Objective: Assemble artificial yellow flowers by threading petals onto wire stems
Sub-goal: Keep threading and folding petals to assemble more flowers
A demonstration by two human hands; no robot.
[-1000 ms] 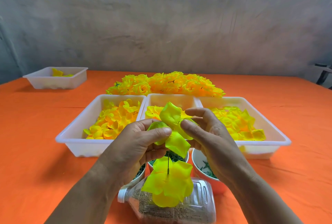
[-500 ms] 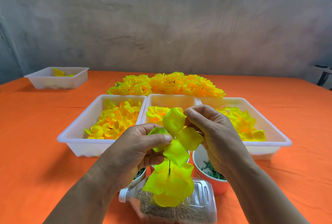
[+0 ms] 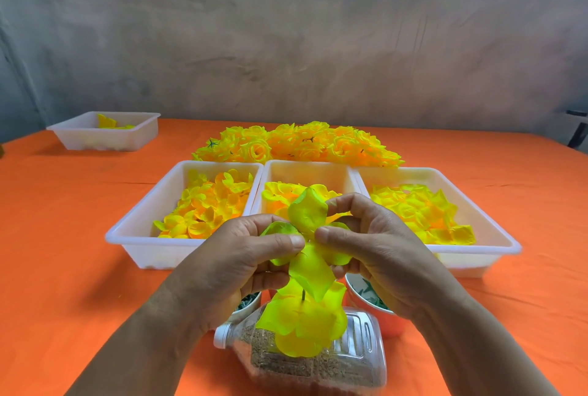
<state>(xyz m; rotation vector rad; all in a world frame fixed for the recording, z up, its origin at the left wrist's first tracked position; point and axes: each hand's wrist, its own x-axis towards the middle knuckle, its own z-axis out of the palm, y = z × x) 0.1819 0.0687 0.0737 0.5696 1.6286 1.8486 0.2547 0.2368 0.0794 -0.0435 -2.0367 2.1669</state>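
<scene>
My left hand [image 3: 235,268] and my right hand [image 3: 378,252] both pinch a yellow-green petal piece [image 3: 308,236] at its middle, thumb tips almost touching. Its lobes spread up, down and sideways between my fingers. Below it a thin wire stem [image 3: 303,294] stands upright out of a larger yellow petal layer [image 3: 302,322]. That layer sits on a clear plastic bottle [image 3: 350,351] lying on its side, filled with brownish grains. The top of the stem is hidden behind the held petal piece.
Three white trays hold loose yellow petals: left [image 3: 140,236], middle [image 3: 305,170], right [image 3: 496,236]. Finished yellow flowers [image 3: 299,144] lie heaped behind them. Two small cups with green parts [image 3: 375,300] [image 3: 248,300] stand under my hands. Another white tray [image 3: 105,135] sits far left on the orange cloth.
My right hand has come in closer to my left, and its thumb now pinches the petal piece at the centre. The petal piece has turned flatter toward me and sits lower over the stem.
</scene>
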